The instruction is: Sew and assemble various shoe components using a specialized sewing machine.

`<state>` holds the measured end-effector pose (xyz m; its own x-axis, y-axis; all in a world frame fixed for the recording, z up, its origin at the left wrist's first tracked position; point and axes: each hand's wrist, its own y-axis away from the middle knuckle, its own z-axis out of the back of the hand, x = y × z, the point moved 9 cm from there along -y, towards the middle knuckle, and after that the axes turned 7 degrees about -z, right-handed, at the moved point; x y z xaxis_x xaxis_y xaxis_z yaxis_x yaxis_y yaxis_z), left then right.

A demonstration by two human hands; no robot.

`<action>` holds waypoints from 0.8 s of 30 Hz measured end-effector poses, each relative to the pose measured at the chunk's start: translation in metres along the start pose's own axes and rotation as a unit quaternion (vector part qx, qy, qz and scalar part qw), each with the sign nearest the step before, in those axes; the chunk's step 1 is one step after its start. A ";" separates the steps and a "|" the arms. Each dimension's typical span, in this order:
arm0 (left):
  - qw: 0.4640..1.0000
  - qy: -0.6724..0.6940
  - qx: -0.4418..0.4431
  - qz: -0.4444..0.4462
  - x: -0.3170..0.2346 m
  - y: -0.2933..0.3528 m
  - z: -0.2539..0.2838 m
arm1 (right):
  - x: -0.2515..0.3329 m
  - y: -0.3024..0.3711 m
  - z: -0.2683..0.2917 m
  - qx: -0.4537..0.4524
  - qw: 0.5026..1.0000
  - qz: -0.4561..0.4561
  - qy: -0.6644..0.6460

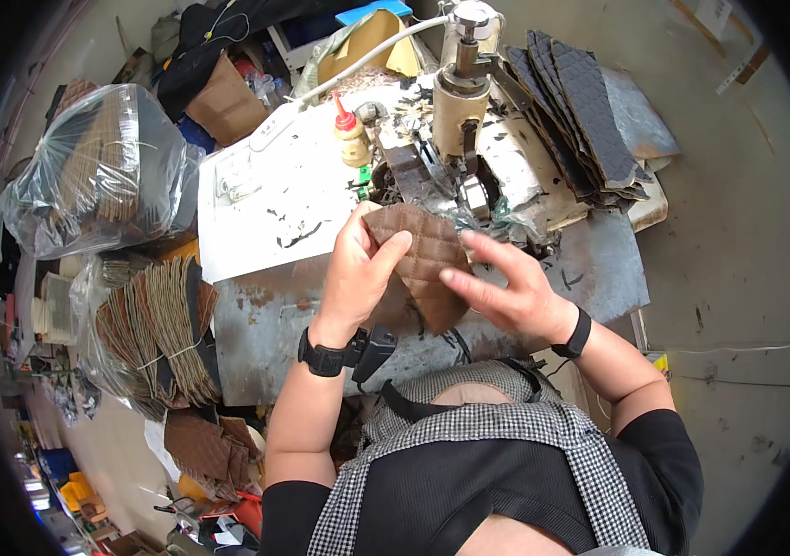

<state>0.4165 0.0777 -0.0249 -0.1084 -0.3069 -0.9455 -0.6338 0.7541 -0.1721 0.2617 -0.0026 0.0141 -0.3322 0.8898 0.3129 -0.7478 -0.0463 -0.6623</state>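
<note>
My left hand (364, 262) is closed on a brown quilted leather-like piece (424, 248), with the thumb pressed on its upper face. The piece is tilted above the metal worktop and tapers toward my body. At its right edge is my right hand (506, 285), fingers spread; a fingertip overlaps the edge, and whether it touches I cannot tell. Just beyond the piece stands a machine (461, 116) with a pale upright head, which looks like a sewing or skiving machine. Dark scraps and clear plastic lie around its base.
Black quilted pieces (583, 116) are stacked right of the machine. A red-capped bottle (350, 134) stands on the white board (246, 227). At left are a plastic-wrapped bundle (103, 171) and tied brown pieces (158, 324). The metal worktop (265, 320) has scraps on it; a wall borders the right.
</note>
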 end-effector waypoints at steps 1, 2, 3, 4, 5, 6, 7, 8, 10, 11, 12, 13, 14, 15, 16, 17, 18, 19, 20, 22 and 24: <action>1.000 0.004 0.016 0.000 0.001 0.000 -0.002 | -0.009 0.002 0.002 -0.007 0.999 -0.028 0.020; 0.999 0.009 0.032 0.001 0.001 0.000 -0.006 | -0.022 0.008 0.002 -0.006 0.996 -0.084 0.014; 0.999 0.008 0.033 0.001 -0.001 0.000 -0.008 | -0.032 0.011 0.005 -0.029 0.991 -0.128 0.002; 0.999 0.026 0.024 0.006 -0.004 0.000 -0.009 | -0.041 0.012 0.009 -0.053 0.984 -0.171 -0.010; 0.999 0.044 0.015 0.011 -0.005 0.000 -0.010 | -0.041 0.011 0.014 -0.074 0.979 -0.190 -0.021; 0.999 0.043 0.015 0.012 -0.006 -0.001 -0.013 | -0.042 0.008 0.018 -0.074 0.979 -0.190 -0.021; 0.999 0.044 0.005 0.013 -0.005 -0.001 -0.014 | -0.023 0.002 0.019 -0.062 0.995 -0.075 -0.022; 0.999 0.045 -0.006 0.014 -0.004 -0.002 -0.015 | -0.002 0.002 0.021 -0.049 0.998 0.042 -0.023; 0.999 0.045 -0.011 0.010 -0.001 -0.005 -0.015 | 0.013 0.001 0.017 0.019 0.996 0.055 -0.074; 0.999 0.045 -0.018 0.005 0.002 -0.006 -0.014 | 0.006 -0.001 0.020 0.004 0.994 0.016 -0.108; 0.999 0.045 -0.018 0.005 0.006 -0.006 -0.015 | -0.002 -0.002 0.023 -0.011 0.989 -0.022 -0.143; 0.999 0.021 -0.045 -0.014 0.009 -0.006 -0.010 | -0.015 -0.002 0.024 -0.017 0.982 -0.080 -0.172; 0.997 -0.002 -0.072 -0.032 0.010 -0.005 -0.004 | -0.028 0.000 0.025 -0.022 0.970 -0.137 -0.200; 0.997 -0.002 -0.069 -0.032 0.014 -0.005 -0.006 | -0.048 0.010 0.020 -0.016 0.954 -0.194 -0.228; 0.997 -0.031 -0.061 -0.028 0.017 -0.004 -0.007 | -0.064 0.018 0.016 -0.021 0.920 -0.259 -0.293; 0.996 -0.061 -0.053 -0.023 0.021 -0.002 -0.009 | -0.079 0.029 0.008 -0.030 0.887 -0.274 -0.370; 0.997 -0.061 -0.051 -0.025 0.024 -0.001 -0.009 | -0.092 0.039 -0.002 -0.039 0.848 -0.287 -0.445; 0.994 -0.096 -0.044 -0.017 0.030 -0.002 -0.010 | -0.096 0.043 -0.007 -0.040 0.848 -0.289 -0.443; 0.991 -0.131 -0.037 -0.009 0.036 -0.002 -0.011 | -0.104 0.050 -0.015 -0.052 0.792 -0.321 -0.517; 0.989 -0.143 -0.045 -0.007 0.039 -0.001 -0.011 | -0.109 0.057 -0.027 -0.065 0.727 -0.350 -0.587; 0.984 -0.165 -0.061 0.007 0.042 0.001 -0.008 | -0.116 0.059 -0.033 -0.094 0.701 -0.364 -0.606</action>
<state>0.4056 0.0606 -0.0629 0.1237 -0.0762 -0.9894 -0.7233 0.6757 -0.1425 0.2752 -0.0934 -0.0838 -0.2318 -0.3988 0.8873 -0.9216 0.3818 -0.0692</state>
